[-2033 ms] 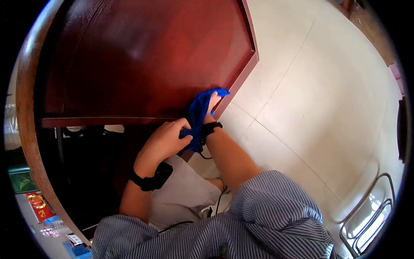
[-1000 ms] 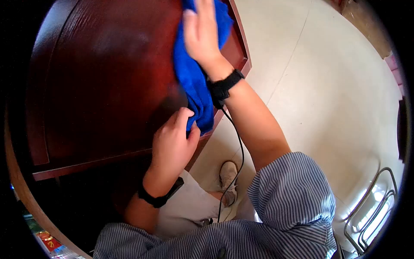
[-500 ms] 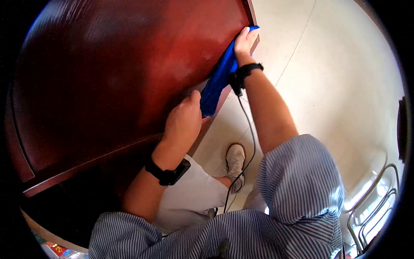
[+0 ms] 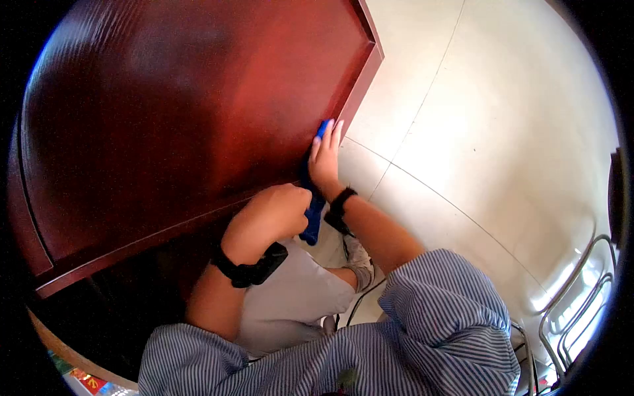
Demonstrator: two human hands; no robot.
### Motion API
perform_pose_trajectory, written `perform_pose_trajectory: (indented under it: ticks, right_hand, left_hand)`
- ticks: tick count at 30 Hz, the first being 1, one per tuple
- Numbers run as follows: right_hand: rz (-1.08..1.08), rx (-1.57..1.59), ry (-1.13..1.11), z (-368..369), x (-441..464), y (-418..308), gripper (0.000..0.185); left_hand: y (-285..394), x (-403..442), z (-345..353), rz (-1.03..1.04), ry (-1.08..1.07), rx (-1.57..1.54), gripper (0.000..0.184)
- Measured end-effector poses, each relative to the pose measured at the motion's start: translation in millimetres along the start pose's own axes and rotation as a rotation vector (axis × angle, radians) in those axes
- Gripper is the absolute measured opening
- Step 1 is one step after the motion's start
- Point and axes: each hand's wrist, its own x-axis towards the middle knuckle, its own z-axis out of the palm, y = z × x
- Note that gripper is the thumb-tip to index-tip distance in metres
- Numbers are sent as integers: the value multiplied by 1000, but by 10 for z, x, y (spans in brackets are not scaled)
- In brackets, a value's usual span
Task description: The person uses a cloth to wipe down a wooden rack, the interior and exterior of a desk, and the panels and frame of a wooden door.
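Note:
A blue cloth [image 4: 312,226] hangs at the near right corner of a dark red wooden panel [image 4: 198,119]. My left hand [image 4: 274,210] is closed round the cloth's left side, knuckles up, beside the panel's near edge. My right hand [image 4: 325,158] presses the cloth against the panel's right rim, its fingers pointing away from me. A bit of blue shows past those fingertips. Both wrists wear black bands. Most of the cloth between the hands is hidden.
Pale floor tiles [image 4: 462,145] lie to the right, with a metal-framed chair [image 4: 561,317] at the lower right. Below the panel is a dark opening [image 4: 125,317]. My shoe [image 4: 358,257] and a black cable [image 4: 362,298] are under my arms. A curved wooden edge [image 4: 72,353] is at the lower left.
My right hand has slid along the rim toward me with the cloth, which is now bunched. My left hand has moved slightly down, and it still grips the cloth.

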Motion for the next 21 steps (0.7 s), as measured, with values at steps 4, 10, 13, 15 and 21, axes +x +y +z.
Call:
perform_pose_trajectory:
  ticks: [4,10,13,15,21]
  right_hand:
    - [255,-203,-450,-589,-165,-28,37]
    - [72,183,444,-1130,1127,123,58]
    - [195,386,535,-1086,1755,113,68]
    - [245,552,440,-627,2102,350,67]
    - [136,667,147,-384,1767,180,54]
  left_hand:
    - [167,-34,-305,-11,-60,0,18]
    - [231,53,-332,-75,721,-62,17]
    - [161,212,-241,33,924,-95,16]
    - [131,280,-192,22,939,-139,17]
    - [51,270,11,-182,547,20,12]
